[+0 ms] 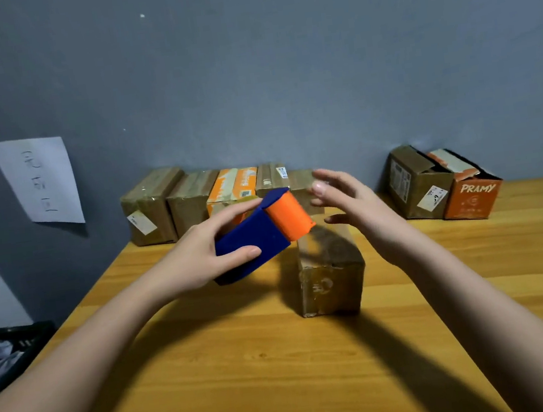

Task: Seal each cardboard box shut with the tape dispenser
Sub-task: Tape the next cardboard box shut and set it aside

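Observation:
My left hand [206,249] grips a blue tape dispenser [253,236] with an orange roller end, holding it tilted in the air. The orange end hangs just above the far top of a small brown cardboard box [331,274] that stands in the middle of the wooden table [249,364]. My right hand [345,203] hovers to the right of the dispenser, above the box, with fingers spread and holding nothing. It hides part of the box's far end.
Along the wall stands a row of several taped boxes [193,202], one of them orange and white. At the back right sit a brown box with raised flaps [419,183] and an orange "PRAMY" box [472,193]. A paper sheet [39,181] hangs on the left wall.

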